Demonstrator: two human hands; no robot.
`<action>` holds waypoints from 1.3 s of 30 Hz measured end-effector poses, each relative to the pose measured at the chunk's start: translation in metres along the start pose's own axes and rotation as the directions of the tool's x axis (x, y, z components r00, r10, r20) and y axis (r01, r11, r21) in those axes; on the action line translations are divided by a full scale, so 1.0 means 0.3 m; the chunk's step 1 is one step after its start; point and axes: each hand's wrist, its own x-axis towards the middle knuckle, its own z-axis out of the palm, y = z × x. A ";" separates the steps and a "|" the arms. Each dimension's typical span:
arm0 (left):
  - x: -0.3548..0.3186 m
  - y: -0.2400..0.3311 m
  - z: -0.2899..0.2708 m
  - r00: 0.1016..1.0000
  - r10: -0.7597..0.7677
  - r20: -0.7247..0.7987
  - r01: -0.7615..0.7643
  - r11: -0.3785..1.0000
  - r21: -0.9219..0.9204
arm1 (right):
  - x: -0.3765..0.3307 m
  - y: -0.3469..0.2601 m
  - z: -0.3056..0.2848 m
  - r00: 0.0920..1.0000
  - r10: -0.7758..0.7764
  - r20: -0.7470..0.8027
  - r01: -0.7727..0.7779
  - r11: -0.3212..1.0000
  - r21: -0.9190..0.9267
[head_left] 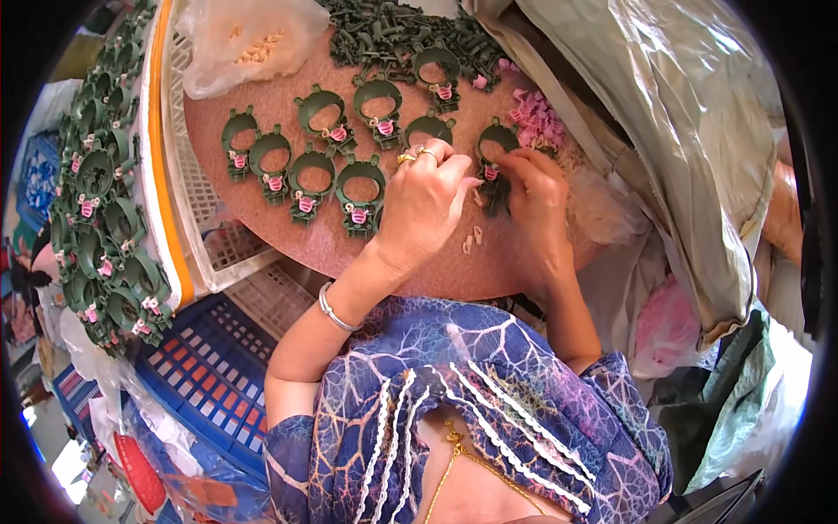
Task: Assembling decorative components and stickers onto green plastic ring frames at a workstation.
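Observation:
Several dark green plastic toy parts, each a round ring on a small figure body with a pink striped piece, lie on a round brownish tabletop (288, 231). My right hand (537, 196) has its fingers bent round the edge of one green ring part (498, 138) at the right. Just left of that part, my left hand (426, 201) is closed, fingertips curled together; whatever they pinch is hidden. Behind its knuckles lies another green ring part (429, 127), partly covered. Small cream pieces (472, 239) are scattered between and below my hands.
A heap of green parts (384, 35) and a pile of pink pieces (537, 118) lie at the back. A plastic bag of cream pieces (253, 48) stands back left. Finished-looking ring parts (92, 210) fill a container at far left. A grey sheet (646, 113) hangs along the right.

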 end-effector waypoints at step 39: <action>-0.090 -0.030 -0.066 0.997 0.012 -0.078 -0.019 0.996 -0.082 | -0.121 -0.138 0.031 0.971 -0.037 0.237 0.076 0.985 -0.157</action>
